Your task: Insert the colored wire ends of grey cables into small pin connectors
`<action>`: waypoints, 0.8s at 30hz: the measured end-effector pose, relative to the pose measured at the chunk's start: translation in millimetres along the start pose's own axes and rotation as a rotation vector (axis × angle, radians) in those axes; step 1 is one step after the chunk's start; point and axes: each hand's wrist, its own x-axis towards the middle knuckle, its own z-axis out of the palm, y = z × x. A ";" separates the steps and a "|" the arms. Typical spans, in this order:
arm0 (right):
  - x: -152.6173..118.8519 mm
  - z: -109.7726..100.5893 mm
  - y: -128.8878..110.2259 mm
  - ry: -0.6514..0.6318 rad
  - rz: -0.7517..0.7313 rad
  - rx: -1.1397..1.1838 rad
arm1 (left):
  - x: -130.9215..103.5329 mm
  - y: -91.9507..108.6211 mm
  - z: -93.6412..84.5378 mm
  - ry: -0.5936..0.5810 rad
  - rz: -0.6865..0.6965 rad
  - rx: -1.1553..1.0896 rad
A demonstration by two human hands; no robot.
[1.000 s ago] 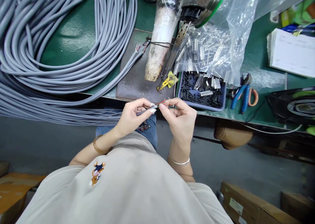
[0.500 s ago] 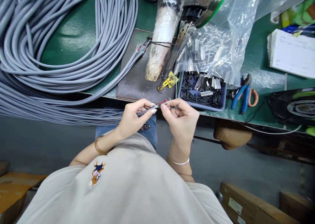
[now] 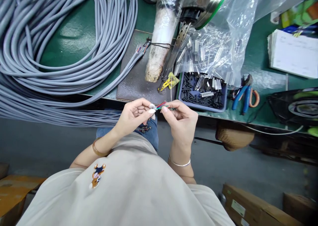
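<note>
Left hand: thumb and first finger pinched together at the tips, closed on the base of a small bunch of wires; other fingers curled loosely under. Right hand: thumb and first finger also nipped shut, on the free ends of the same bunch; remaining fingers folded, their tips partly hidden. The wires, red, blue and green, sat between the two hands, over the lap and just in front of the table's near edge. The blue tray stood just beyond the right hand; gray cables lay off past the left.

Versus half a second earlier: the gray cable end that had shown between left thumb and fingers had gone from sight, the wires looked more fanned out, with blue now visible, and a thin pale strand rose above the right hand.
</note>
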 end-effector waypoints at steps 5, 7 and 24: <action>0.4 -4.3 1.3 -0.042 0.041 -0.020 | -0.6 -1.4 -0.3 -0.021 0.024 0.047; 0.5 -5.9 1.5 -0.061 0.047 -0.029 | -0.6 -0.4 -0.3 -0.031 0.027 0.059; -5.7 -8.0 -6.6 -0.064 -0.476 -0.635 | -3.3 -2.0 -1.9 -0.039 0.365 0.688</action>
